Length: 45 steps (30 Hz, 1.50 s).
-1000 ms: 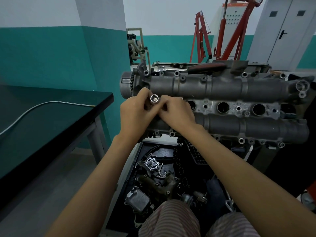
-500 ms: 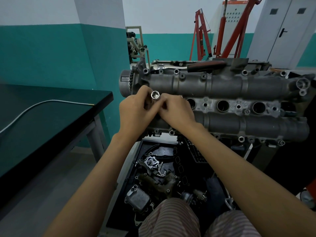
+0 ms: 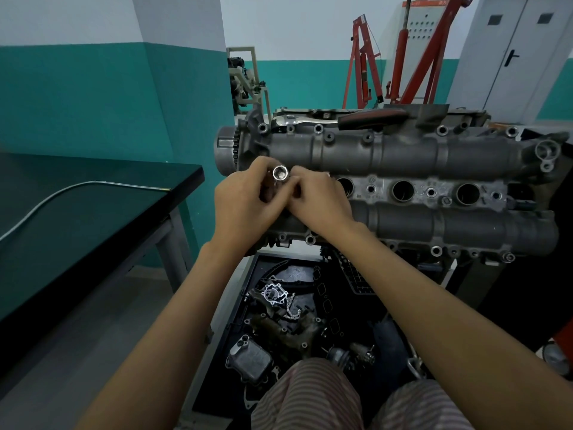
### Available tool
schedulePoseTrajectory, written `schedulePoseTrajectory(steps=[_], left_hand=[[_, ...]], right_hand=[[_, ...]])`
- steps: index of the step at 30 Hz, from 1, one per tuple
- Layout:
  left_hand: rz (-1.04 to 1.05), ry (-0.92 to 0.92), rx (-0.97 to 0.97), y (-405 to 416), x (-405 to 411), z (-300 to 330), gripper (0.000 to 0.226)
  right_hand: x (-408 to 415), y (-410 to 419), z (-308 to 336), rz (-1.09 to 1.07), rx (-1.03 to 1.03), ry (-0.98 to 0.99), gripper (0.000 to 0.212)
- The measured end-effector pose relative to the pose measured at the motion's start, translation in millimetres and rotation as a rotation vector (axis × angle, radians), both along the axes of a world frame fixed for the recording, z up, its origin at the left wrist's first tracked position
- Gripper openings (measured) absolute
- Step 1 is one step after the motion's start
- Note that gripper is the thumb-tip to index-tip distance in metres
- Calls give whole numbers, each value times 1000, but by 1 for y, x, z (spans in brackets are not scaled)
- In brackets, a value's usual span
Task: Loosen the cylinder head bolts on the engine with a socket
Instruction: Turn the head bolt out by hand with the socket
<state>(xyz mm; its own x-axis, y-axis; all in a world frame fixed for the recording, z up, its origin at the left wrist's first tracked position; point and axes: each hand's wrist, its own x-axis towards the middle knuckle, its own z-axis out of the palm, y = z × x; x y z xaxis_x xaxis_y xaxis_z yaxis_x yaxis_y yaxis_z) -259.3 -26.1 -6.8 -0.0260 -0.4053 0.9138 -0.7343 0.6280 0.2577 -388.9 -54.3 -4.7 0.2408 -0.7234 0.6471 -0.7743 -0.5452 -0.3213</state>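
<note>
Barely anything has shifted: my left hand (image 3: 245, 203) and right hand (image 3: 316, 200) still pinch the socket (image 3: 280, 173) together, open end up, over the cylinder head (image 3: 403, 156); I reckon no bolt's loosened yet, with the ratchet (image 3: 341, 118) lying unused.

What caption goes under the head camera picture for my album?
Both hands, left hand and right hand, hold a shiny socket over the engine.

Head view, single, wide-angle: worn at head height, facing forward and down; close over the engine (image 3: 403, 181), forearms entering from below, parts tray (image 3: 310, 321) beneath, walls behind.
</note>
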Motion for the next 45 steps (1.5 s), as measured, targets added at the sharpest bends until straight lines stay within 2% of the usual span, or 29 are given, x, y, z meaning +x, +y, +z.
schedulePoseTrajectory(steps=[6,9,12,15,18,24,28,31,33,37,40,43,45], left_hand=[[-3,33,13,0,1,1,28],[7,48,8,0,-1,1,36],[4,22,8,0,-1,0,34],[2,-26,-2,1,1,1,29],[-4,21,2,-2,1,0,29],[9,66,9,-4,-2,-1,34],[-13,13,-4,-2,1,0,28],[-43,63,4,-2,1,0,33],[-30,96,15,-3,-2,0,38],[9,46,11,-1,-2,0,31],[-6,-27,-13,1,1,1,29],[-11,6,-21,-1,2,0,26],[7,48,-8,-2,-1,0,29]], right_hand=[[2,1,1,-6,33,-48,28],[2,0,1,-33,12,-20,25],[0,0,0,-7,17,-7,19],[1,1,1,19,22,0,25],[2,1,2,-2,35,-14,28],[0,2,2,11,27,-2,12],[1,0,1,15,22,-8,25],[1,-1,1,-7,23,-25,29],[2,-1,2,-12,26,-23,26],[0,-1,1,5,40,-17,15],[-1,-1,0,18,40,-6,22],[1,-1,1,5,42,-23,26],[1,-1,1,-5,41,-22,20]])
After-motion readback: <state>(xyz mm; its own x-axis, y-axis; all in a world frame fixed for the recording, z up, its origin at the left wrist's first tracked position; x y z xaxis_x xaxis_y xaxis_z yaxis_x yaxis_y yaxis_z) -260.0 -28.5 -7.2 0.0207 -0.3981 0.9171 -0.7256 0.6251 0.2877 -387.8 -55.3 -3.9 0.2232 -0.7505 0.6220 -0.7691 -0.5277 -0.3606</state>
